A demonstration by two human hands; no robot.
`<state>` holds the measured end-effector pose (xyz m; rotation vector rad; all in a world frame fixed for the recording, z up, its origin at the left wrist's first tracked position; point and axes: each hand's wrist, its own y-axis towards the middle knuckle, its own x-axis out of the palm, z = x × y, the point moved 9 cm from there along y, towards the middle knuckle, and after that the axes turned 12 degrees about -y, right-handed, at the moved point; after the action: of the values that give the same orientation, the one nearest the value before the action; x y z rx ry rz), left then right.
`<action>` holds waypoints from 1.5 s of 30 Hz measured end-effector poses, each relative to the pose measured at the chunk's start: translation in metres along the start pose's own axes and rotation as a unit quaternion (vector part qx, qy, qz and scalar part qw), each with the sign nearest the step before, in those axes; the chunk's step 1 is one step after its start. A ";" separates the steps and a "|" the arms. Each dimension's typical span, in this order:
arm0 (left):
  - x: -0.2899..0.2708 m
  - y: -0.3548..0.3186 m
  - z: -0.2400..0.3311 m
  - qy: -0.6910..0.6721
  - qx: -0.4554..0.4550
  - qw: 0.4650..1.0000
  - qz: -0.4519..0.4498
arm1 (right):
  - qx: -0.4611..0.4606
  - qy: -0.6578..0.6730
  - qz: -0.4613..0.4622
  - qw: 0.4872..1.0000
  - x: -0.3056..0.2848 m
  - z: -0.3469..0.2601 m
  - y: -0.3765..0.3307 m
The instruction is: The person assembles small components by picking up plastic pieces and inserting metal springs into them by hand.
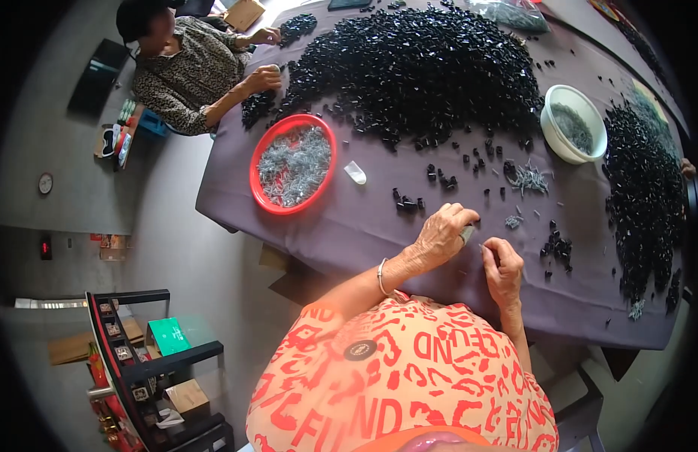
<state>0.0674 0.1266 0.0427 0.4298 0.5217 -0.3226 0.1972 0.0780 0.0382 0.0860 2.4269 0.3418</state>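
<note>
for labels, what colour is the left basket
The left basket is red; the head view shows it.

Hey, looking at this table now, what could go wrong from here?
The right hand seems to pinch a tiny piece, which might slip and get lost. Some grey pieces lie right beside black pieces, so the two kinds could get mixed. The red basket, heaped with clear pieces, sits near an edge of the table, so a knock might spill some.
</note>
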 end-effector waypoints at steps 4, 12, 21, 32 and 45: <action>0.015 -0.014 -0.035 -0.438 -0.260 0.861 -0.010 | 0.019 -0.004 -0.021 1.000 0.000 -0.001 0.000; -0.001 -0.040 -0.039 -0.624 -0.348 0.698 0.060 | 0.004 0.097 -0.002 0.995 0.001 -0.014 0.013; 0.010 -0.051 -0.013 -0.660 -0.316 0.678 0.071 | 0.000 0.119 0.029 0.992 -0.012 -0.038 0.007; -0.001 -0.060 -0.006 -0.533 -0.293 0.786 0.114 | -0.064 0.016 0.047 0.997 -0.010 -0.052 -0.001; -0.009 -0.064 -0.005 -0.507 -0.276 0.803 0.150 | -0.008 0.029 0.041 0.999 -0.005 -0.046 -0.003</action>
<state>0.0328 0.0750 0.0237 -0.2628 -0.5186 -0.0460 0.1716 0.0638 0.0746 0.1703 2.4820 0.4064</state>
